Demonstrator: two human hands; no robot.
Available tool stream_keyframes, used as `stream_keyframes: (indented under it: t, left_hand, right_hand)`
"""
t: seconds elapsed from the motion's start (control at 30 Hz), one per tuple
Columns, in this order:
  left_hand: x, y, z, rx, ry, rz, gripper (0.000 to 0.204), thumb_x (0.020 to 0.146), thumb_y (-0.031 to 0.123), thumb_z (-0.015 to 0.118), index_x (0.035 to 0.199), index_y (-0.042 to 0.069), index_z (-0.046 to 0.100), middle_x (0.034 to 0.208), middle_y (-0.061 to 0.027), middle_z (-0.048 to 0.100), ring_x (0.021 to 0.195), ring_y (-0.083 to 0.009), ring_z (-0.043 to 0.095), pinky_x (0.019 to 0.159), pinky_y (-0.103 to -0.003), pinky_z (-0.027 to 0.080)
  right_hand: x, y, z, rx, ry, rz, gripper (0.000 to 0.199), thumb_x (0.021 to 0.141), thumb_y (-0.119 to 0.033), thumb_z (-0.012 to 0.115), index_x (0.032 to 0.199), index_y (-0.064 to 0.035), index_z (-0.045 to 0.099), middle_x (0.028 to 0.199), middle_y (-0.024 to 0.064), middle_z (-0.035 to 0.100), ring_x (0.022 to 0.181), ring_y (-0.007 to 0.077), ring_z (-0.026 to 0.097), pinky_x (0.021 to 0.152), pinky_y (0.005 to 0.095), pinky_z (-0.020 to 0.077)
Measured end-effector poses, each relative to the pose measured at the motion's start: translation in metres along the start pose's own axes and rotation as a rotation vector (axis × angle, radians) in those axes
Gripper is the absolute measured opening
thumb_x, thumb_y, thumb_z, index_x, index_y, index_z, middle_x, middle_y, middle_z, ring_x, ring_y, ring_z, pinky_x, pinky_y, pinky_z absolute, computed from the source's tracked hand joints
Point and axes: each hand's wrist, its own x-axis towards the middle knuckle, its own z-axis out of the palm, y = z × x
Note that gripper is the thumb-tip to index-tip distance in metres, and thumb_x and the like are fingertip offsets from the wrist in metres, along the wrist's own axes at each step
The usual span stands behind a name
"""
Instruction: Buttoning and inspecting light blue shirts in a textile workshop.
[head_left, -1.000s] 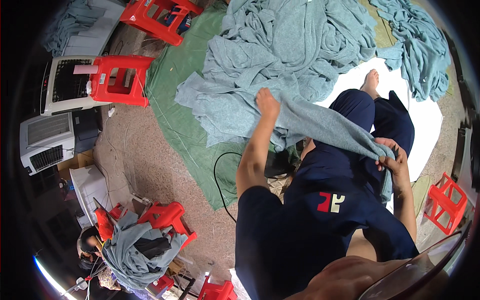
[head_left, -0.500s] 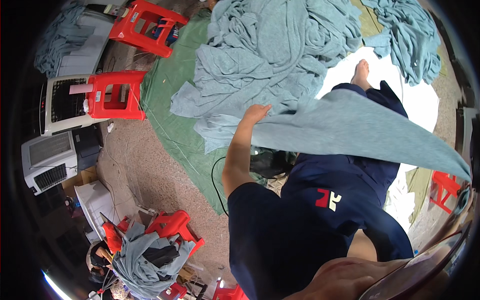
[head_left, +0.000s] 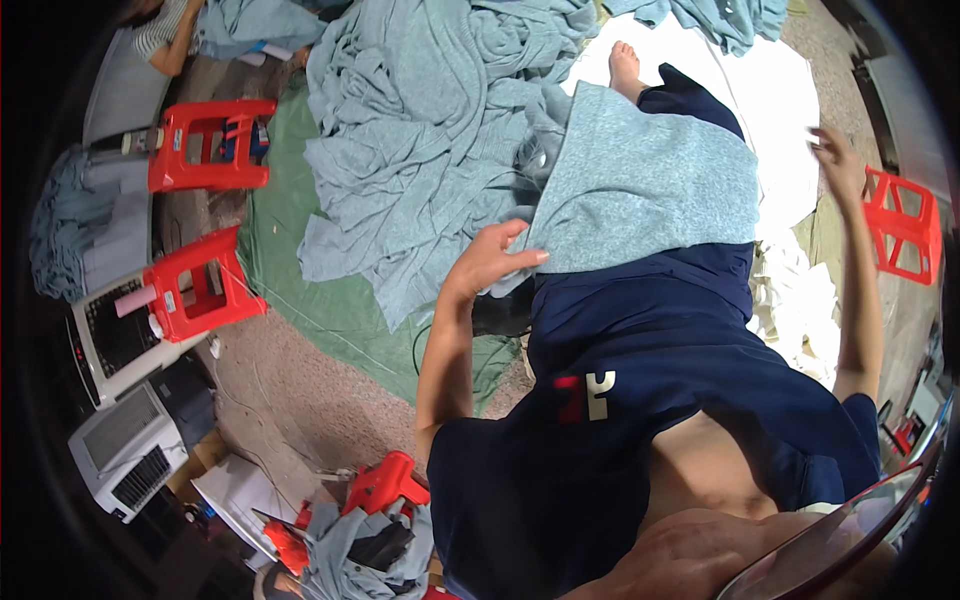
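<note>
Head view: grey-blue knit panel point(head_left: 655, 185) across the lap point(head_left: 640, 305), left hand point(head_left: 522, 245) at its left edge, digits parted, right hand point(head_left: 825, 148) empty, fingers apart, well clear; light outward smoothing should best keep it flat.

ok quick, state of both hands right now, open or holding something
Left hand: open, at the left edge of the blue-grey fabric panel.
Right hand: open and empty, away from the panel.

On my feed the cloth point(head_left: 655, 185) is speckled grey-blue, spread almost flat across the lap point(head_left: 640, 290)
</note>
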Motion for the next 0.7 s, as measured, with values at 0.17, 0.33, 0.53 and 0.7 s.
stream_keyframes:
  t: [0.17,0.33,0.53,0.7]
  left_hand:
    - [0.02,0.039,0.011,0.35,0.005,0.32,0.032,0.079,0.023,0.065,0.101,0.0,0.066,0.09,-0.0132,0.066,0.084,-0.0265,0.062,0.079,-0.034,0.048]
    - [-0.026,0.118,0.026,0.326,-0.1,0.516,0.025,0.072,0.01,0.065,0.095,0.0,0.063,0.079,-0.0104,0.064,0.07,-0.0222,0.061,0.067,-0.032,0.047]
    - [-0.026,0.108,0.01,0.337,-0.013,0.281,0.022,0.068,0.015,0.07,0.082,0.0,0.061,0.065,-0.0118,0.059,0.058,-0.023,0.058,0.059,-0.032,0.046]
    - [-0.004,0.089,0.007,0.544,0.064,0.2,0.031,0.066,0.02,0.07,0.09,0.001,0.062,0.066,-0.0147,0.06,0.06,-0.0245,0.06,0.063,-0.033,0.047]
  right_hand:
    - [-0.046,-0.241,0.096,0.477,-0.527,-0.399,0.054,0.071,0.013,0.057,0.12,-0.0088,0.058,0.128,0.0104,0.05,0.094,0.0196,0.062,0.073,0.028,0.0554]
    - [-0.069,-0.306,0.132,0.411,-0.59,-0.609,0.045,0.077,-0.011,0.072,0.118,-0.0063,0.054,0.107,0.0115,0.062,0.081,0.0254,0.065,0.069,0.0375,0.0524]
    - [-0.067,-0.249,0.012,0.932,-0.31,-0.182,0.021,0.071,-0.013,0.077,0.089,-0.0059,0.067,0.078,0.0021,0.061,0.075,0.0133,0.058,0.073,0.0269,0.045]
    - [-0.045,-0.104,-0.066,1.075,0.02,0.096,0.036,0.084,-0.033,0.064,0.107,-0.0064,0.054,0.093,0.0012,0.056,0.082,0.0093,0.055,0.066,0.0233,0.043]
